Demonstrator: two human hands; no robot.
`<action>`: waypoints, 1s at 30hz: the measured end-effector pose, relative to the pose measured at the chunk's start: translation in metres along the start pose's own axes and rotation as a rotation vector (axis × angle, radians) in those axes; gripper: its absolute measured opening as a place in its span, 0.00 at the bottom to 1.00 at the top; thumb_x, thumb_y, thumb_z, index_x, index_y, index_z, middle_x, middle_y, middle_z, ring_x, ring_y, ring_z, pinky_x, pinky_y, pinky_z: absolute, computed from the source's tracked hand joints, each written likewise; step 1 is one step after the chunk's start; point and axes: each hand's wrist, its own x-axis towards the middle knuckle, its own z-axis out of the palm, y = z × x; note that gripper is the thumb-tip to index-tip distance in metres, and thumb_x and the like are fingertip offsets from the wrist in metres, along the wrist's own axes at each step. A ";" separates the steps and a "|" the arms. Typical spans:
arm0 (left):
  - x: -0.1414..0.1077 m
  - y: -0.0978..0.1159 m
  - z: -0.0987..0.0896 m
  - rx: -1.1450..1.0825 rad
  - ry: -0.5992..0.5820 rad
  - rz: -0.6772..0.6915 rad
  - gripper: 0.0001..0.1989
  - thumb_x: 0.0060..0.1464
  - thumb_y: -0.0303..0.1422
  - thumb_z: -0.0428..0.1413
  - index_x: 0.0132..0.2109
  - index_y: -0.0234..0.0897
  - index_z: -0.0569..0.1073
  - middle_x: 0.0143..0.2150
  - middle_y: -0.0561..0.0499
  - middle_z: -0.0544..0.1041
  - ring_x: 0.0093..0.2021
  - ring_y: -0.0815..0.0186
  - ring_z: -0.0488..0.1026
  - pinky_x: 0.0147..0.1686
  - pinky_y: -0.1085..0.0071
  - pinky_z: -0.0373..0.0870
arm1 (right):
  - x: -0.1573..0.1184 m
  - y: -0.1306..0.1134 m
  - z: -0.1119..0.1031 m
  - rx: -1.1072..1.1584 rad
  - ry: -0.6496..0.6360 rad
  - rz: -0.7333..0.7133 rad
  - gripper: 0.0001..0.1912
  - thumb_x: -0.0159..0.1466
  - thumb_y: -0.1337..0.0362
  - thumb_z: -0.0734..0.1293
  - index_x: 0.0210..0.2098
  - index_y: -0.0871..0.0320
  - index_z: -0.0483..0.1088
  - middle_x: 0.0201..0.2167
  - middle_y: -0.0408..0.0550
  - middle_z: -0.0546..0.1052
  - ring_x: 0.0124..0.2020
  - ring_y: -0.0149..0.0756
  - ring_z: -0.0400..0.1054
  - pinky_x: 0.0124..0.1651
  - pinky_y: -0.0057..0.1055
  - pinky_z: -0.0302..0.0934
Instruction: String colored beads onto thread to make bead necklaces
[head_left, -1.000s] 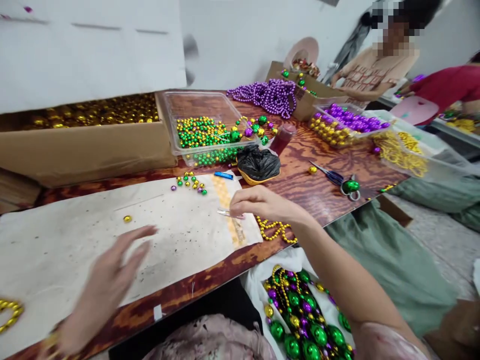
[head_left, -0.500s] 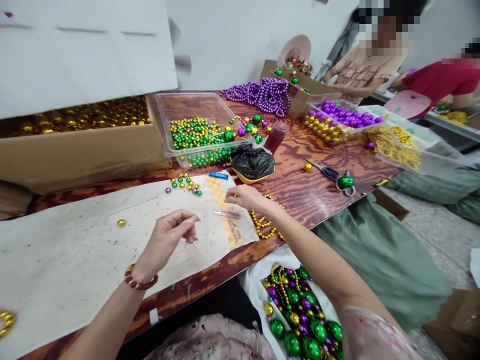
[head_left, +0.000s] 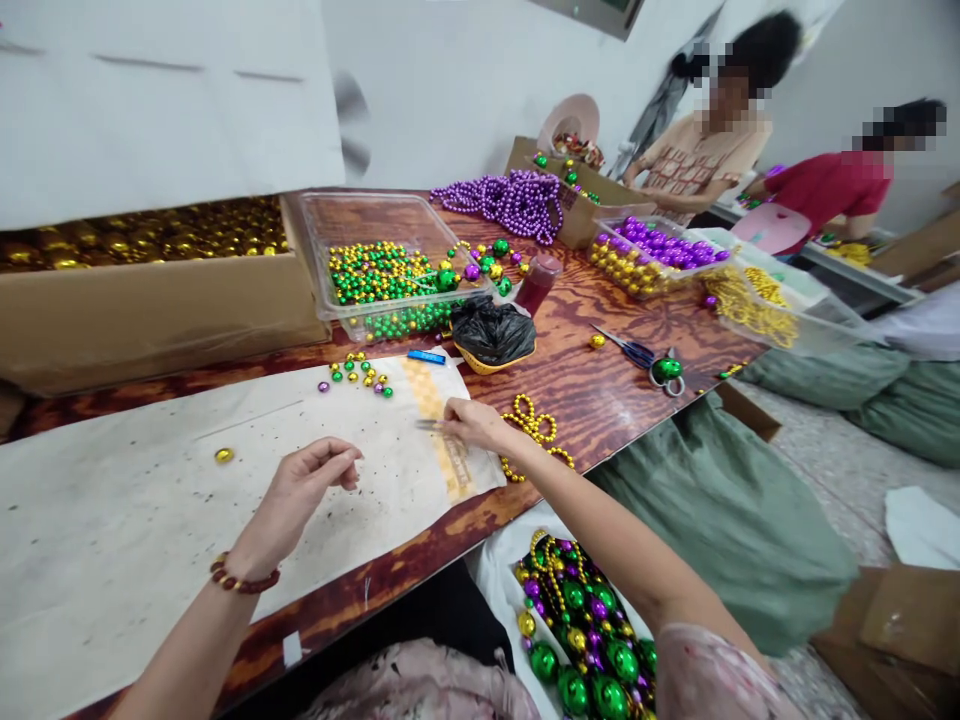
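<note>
My right hand (head_left: 474, 424) is closed around small thread snips, whose metal blades (head_left: 427, 424) stick out to the left over the white cloth (head_left: 172, 510). My left hand (head_left: 304, 490) hovers above the cloth, thumb and fingers pinched together; whatever may be between them is too small to see. Behind it lie several loose green, gold and purple beads (head_left: 360, 375) and a blue marker-like piece (head_left: 426, 356). One gold bead (head_left: 224, 455) sits to the left. Strings of gold beads (head_left: 536, 425) rest just right of my right hand.
A clear bin (head_left: 315, 265) of small beads and a black-bag-lined basket (head_left: 487, 362) stand behind the cloth. Scissors (head_left: 634, 350) lie on the right. Below the table edge, a white sack (head_left: 495, 550) holds bead necklaces. A cardboard box (head_left: 150, 315) stands left; two people work beyond.
My right hand has come down onto the thread snips that lay on the cloth and taken hold of them. The left hand stays pinched. The whole view has shifted slightly.
</note>
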 end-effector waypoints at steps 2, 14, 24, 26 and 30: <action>0.000 0.000 0.000 -0.001 -0.004 0.003 0.16 0.48 0.45 0.63 0.31 0.35 0.76 0.25 0.51 0.74 0.27 0.66 0.71 0.33 0.69 0.70 | 0.002 0.006 0.001 0.081 0.073 0.037 0.09 0.68 0.58 0.64 0.37 0.58 0.67 0.29 0.42 0.73 0.31 0.32 0.65 0.32 0.25 0.53; -0.001 -0.009 -0.003 -0.005 -0.004 0.010 0.14 0.50 0.43 0.62 0.32 0.35 0.76 0.25 0.51 0.75 0.28 0.66 0.71 0.34 0.69 0.71 | -0.046 0.023 -0.070 0.237 0.305 0.063 0.13 0.68 0.55 0.60 0.38 0.58 0.68 0.30 0.43 0.73 0.31 0.34 0.65 0.34 0.28 0.56; -0.003 -0.005 0.001 -0.019 0.013 0.022 0.13 0.49 0.42 0.62 0.31 0.36 0.77 0.23 0.51 0.75 0.26 0.66 0.71 0.31 0.69 0.70 | -0.091 -0.014 -0.057 -0.236 -0.122 0.040 0.09 0.68 0.64 0.66 0.46 0.60 0.73 0.37 0.51 0.80 0.36 0.38 0.73 0.36 0.27 0.57; -0.003 -0.007 0.000 -0.014 0.014 0.028 0.13 0.49 0.43 0.62 0.31 0.36 0.77 0.24 0.51 0.75 0.27 0.66 0.71 0.32 0.69 0.70 | -0.087 -0.015 -0.051 -0.294 -0.110 0.055 0.09 0.68 0.65 0.66 0.46 0.62 0.73 0.39 0.53 0.80 0.38 0.40 0.74 0.36 0.27 0.57; -0.004 -0.011 -0.001 -0.018 0.001 0.024 0.12 0.51 0.41 0.61 0.32 0.36 0.77 0.24 0.52 0.75 0.27 0.67 0.71 0.32 0.70 0.70 | -0.079 -0.012 -0.039 -0.313 -0.101 0.035 0.09 0.68 0.64 0.66 0.44 0.62 0.74 0.40 0.56 0.80 0.40 0.43 0.75 0.37 0.28 0.57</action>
